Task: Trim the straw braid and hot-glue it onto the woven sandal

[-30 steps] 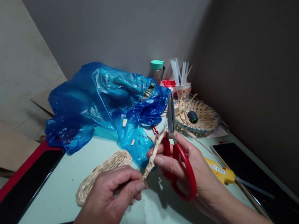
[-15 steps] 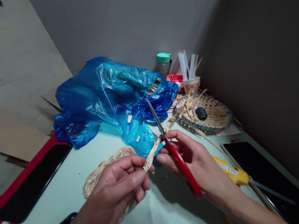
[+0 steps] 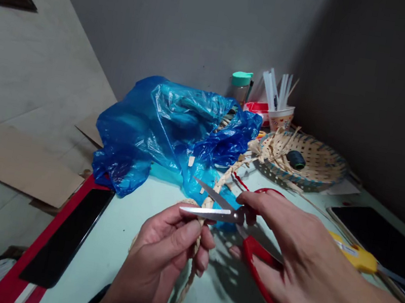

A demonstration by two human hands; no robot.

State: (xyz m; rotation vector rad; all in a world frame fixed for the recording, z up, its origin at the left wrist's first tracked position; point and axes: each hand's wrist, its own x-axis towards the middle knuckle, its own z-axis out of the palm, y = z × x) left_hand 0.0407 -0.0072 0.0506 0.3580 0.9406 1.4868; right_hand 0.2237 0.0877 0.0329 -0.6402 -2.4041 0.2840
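Pinching pale braided straw-like cord (image 3: 226, 177): left hand (image 3: 167, 248). Gripping red-handled metal scissors (image 3: 223, 215), blades spread, cord showing between: right hand (image 3: 304, 260). Beyond: round tan woven basket (image 3: 321, 162), dark spool (image 3: 295, 159) inside.

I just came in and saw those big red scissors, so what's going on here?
Someone is holding a straw-coloured braid in their left hand. Their right hand holds the red-handled scissors. The blades are open and cross the braid just above the left fingertips; braid shows on both sides of them. Its far end reaches towards a woven basket with a dark spool in it, and a blue plastic bag lies behind the left hand.
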